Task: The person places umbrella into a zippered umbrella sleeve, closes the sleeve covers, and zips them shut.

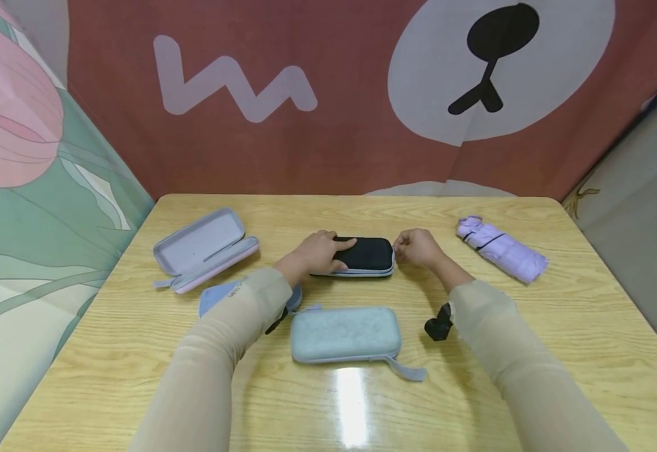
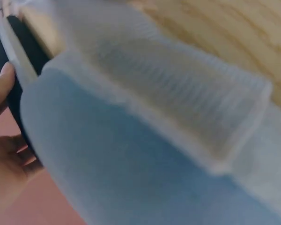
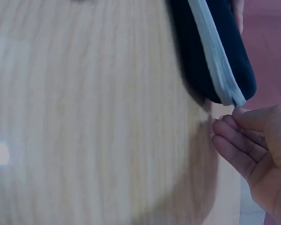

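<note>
A black zip case (image 1: 366,253) with a light grey zipper band (image 3: 213,51) lies near the back middle of the table. My left hand (image 1: 321,252) grips its left end, thumb on the front side near the zipper and fingers over the top. At the case's right end my right hand (image 1: 417,247) pinches the small zipper pull between thumb and fingertips, as the right wrist view (image 3: 255,140) shows. The zipper looks closed along the part in sight. In the left wrist view, a pale sleeve (image 2: 154,93) and a blurred blue surface hide much of the case.
A pale blue-green case (image 1: 346,334) lies in front of the hands. An opened grey-and-pink case (image 1: 201,242) sits at the left, and a blue case (image 1: 215,297) is partly under the left forearm. A folded purple umbrella (image 1: 503,249) lies at the right.
</note>
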`<state>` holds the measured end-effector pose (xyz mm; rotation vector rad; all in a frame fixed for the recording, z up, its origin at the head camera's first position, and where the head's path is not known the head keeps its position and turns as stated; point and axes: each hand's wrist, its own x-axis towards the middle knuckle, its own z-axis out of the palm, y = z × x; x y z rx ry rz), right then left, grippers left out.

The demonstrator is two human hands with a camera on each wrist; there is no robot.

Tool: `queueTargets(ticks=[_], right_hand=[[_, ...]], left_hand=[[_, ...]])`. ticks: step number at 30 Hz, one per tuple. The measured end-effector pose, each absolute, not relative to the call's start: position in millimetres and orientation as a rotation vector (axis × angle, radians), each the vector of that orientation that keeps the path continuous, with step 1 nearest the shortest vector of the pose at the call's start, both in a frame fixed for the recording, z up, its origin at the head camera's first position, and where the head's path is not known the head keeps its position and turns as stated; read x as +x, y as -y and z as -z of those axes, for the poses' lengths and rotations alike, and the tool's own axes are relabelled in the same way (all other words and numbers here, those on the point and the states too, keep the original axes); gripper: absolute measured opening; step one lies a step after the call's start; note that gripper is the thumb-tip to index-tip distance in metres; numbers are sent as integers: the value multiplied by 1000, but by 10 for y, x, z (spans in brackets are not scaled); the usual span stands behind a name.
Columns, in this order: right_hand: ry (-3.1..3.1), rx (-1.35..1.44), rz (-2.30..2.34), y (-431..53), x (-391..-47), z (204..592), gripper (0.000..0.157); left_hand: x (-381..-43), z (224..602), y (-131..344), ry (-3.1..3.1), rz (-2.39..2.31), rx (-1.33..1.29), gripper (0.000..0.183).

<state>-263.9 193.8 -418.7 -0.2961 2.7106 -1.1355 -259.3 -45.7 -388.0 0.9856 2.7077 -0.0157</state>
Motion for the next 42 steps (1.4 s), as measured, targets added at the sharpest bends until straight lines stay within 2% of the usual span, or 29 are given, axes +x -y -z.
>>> queueTargets(ticks=[9, 21, 34, 38, 42], right_hand=[[-2815, -327, 1090, -1924, -2655, 4251, 16], [-2936, -350, 1077, -1867, -2650, 4205, 12], [-2844, -345, 1154, -1880, -2624, 4193, 14], [-2825, -337, 1155, -1871, -2621, 4190, 14], [-2814, -307, 1165, -1859, -2616, 4195, 15]], left_hand=[[-2657, 3883, 491, -2637, -97, 993, 64], [-2625, 3858, 386, -2657, 77, 998, 73], [-2623, 3890, 376, -2753, 115, 971, 65], [-2636, 3876, 386, -2705, 67, 951, 68], [-2636, 3875, 387, -2656, 56, 958, 79]])
